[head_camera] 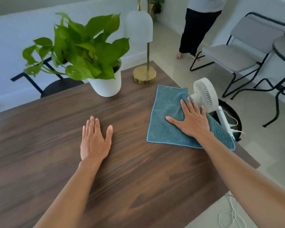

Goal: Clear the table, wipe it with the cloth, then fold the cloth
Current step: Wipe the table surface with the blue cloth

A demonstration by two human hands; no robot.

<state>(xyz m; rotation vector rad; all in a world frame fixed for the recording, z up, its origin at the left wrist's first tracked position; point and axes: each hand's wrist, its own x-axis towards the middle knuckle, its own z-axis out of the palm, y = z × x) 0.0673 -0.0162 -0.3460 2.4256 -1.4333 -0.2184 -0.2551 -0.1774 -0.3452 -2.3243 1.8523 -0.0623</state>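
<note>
Teal cloth (164, 116) is pressed flat by the right hand (190, 120), fingers straight, near the table's (138, 170) right edge; wiping is judged underway. The left hand (95, 140) is rested open. Sweeping leftward is called for next.

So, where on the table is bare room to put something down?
The dark wooden table is bare in front of and left of the left hand, and between that hand and the white plant pot. It is crowded at the far right: brass lamp base, blue cloth under the right hand.

table centre (138, 162) free | far edge: plant pot (106, 85), lamp base (144, 74)
</note>
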